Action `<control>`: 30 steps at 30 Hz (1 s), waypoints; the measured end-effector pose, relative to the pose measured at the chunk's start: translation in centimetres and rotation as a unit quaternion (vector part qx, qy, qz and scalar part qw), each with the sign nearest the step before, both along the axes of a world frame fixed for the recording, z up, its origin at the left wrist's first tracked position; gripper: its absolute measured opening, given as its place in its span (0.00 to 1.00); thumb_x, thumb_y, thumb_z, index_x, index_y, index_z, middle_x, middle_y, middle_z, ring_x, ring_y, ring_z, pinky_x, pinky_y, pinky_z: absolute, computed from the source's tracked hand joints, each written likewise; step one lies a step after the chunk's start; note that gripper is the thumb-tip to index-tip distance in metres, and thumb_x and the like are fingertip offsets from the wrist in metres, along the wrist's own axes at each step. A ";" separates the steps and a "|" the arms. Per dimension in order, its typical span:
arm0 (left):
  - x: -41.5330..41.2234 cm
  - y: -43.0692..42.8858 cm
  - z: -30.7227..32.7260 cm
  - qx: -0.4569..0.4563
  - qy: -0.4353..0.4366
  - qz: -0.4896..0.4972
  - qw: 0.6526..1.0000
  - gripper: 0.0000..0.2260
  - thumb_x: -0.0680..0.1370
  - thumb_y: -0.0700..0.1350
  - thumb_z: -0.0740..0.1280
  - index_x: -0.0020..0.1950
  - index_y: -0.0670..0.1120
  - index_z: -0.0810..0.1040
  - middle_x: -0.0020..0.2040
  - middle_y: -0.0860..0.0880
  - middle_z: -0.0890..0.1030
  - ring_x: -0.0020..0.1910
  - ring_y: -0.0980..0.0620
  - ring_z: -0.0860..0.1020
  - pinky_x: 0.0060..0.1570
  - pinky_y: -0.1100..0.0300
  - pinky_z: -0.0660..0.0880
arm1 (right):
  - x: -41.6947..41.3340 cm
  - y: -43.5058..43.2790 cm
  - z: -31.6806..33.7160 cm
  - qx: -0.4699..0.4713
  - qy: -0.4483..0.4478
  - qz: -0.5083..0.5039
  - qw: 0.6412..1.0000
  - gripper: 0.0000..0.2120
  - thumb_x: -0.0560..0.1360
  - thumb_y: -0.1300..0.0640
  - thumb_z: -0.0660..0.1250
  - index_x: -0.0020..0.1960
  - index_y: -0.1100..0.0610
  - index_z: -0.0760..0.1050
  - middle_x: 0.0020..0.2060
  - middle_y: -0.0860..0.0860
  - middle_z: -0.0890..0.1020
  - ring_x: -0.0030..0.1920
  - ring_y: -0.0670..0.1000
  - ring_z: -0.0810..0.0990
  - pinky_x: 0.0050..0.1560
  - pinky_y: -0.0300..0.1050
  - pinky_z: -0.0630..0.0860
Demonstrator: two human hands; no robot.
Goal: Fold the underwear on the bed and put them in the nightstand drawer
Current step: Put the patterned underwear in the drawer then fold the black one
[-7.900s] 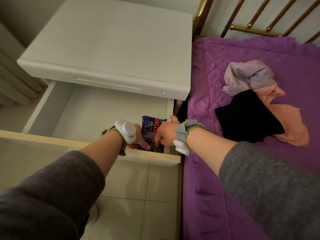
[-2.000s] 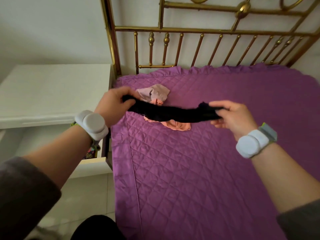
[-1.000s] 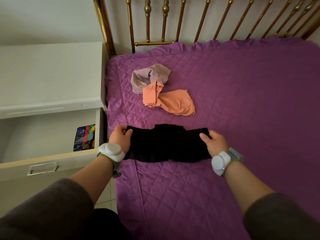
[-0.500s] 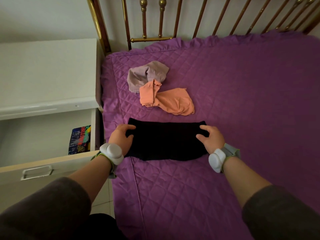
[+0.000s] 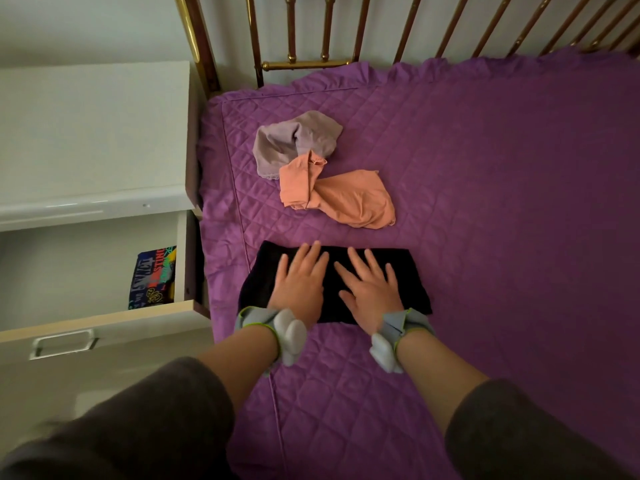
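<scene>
Purple quilted bed: left hand and right hand, fingers spread, lie flat on black underwear; nightstand drawer open.

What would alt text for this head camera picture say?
Both hands, left hand and right hand, press flat on black underwear on a purple bed. Lilac underwear and peach underwear lie crumpled beyond.
</scene>
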State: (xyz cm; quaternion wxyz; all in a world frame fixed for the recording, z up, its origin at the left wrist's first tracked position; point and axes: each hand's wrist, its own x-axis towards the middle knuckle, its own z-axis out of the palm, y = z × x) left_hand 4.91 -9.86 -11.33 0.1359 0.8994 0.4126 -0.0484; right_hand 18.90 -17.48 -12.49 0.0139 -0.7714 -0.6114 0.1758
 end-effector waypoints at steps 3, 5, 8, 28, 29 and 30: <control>0.0 -0.5 -2.4 0.008 0.086 -0.051 0.995 0.30 0.80 0.44 0.53 0.77 0.46 0.39 0.78 0.48 0.37 0.77 0.50 0.39 0.75 0.47 0.40 | 0.3 -0.3 -2.1 -0.049 -0.024 0.009 0.998 0.28 0.80 0.45 0.51 0.76 0.43 0.42 0.77 0.43 0.39 0.77 0.52 0.38 0.74 0.60 0.41; -0.7 -0.5 -3.2 0.009 0.080 -0.054 0.995 0.29 0.80 0.46 0.51 0.77 0.48 0.39 0.78 0.50 0.36 0.78 0.52 0.40 0.74 0.45 0.40 | 0.9 -0.5 -2.7 -0.038 -0.045 0.031 0.998 0.28 0.79 0.42 0.48 0.76 0.42 0.41 0.76 0.42 0.37 0.77 0.51 0.38 0.74 0.60 0.41; -2.0 0.4 -3.9 0.057 0.052 -0.058 0.995 0.29 0.79 0.57 0.49 0.77 0.54 0.42 0.79 0.51 0.42 0.78 0.52 0.45 0.72 0.37 0.40 | 2.5 -0.9 -3.0 -0.012 -0.064 0.052 0.997 0.30 0.76 0.35 0.45 0.75 0.40 0.42 0.74 0.41 0.35 0.77 0.52 0.39 0.73 0.62 0.42; -3.0 1.4 -4.2 0.106 0.041 -0.013 0.993 0.31 0.73 0.68 0.51 0.75 0.62 0.53 0.78 0.45 0.57 0.75 0.43 0.61 0.65 0.29 0.57 | 3.4 -1.5 -3.6 0.050 -0.106 -0.005 0.993 0.31 0.75 0.31 0.45 0.75 0.41 0.51 0.77 0.54 0.53 0.76 0.60 0.53 0.69 0.70 0.53; -3.0 1.2 -4.3 0.105 0.038 -0.013 0.994 0.31 0.73 0.68 0.51 0.75 0.62 0.53 0.78 0.45 0.57 0.75 0.43 0.61 0.65 0.29 0.57 | 3.5 -1.5 -3.6 0.046 -0.106 -0.005 0.993 0.31 0.75 0.31 0.45 0.75 0.41 0.51 0.77 0.55 0.54 0.76 0.60 0.53 0.69 0.70 0.54; -3.0 1.3 -4.2 0.102 0.036 -0.011 0.994 0.31 0.73 0.68 0.50 0.75 0.62 0.53 0.78 0.45 0.57 0.75 0.43 0.61 0.65 0.28 0.57 | 3.5 -1.5 -3.5 0.044 -0.104 -0.007 0.994 0.31 0.75 0.31 0.45 0.75 0.41 0.51 0.77 0.55 0.54 0.76 0.60 0.53 0.69 0.70 0.54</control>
